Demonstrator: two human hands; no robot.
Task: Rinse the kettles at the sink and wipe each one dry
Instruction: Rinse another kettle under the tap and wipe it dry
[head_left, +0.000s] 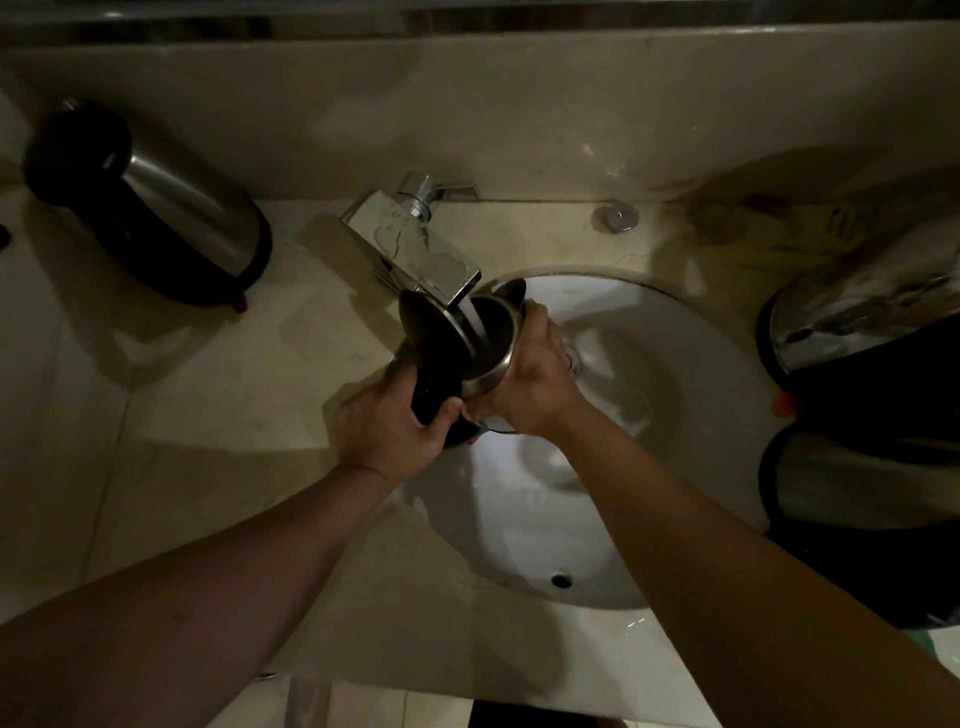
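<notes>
Both hands hold one steel kettle under the running tap, over the back left part of a white round sink. Fingers of the left hand curl round the kettle's black handle. Curled round the steel body from the other side is the right hand. The kettle's lid stands open to the left, and a stream of water falls from the spout into the open mouth.

Around the basin lies a pale beige stone counter, dimly lit, with a low splashback of the same stone behind it. On the counter to the far left stands a second steel kettle with a black top, well apart from the sink. At the right edge, just beside the basin, two more steel and black kettles sit close together, partly out of view. A small round chrome knob sits on the counter behind the basin, right of the tap.
</notes>
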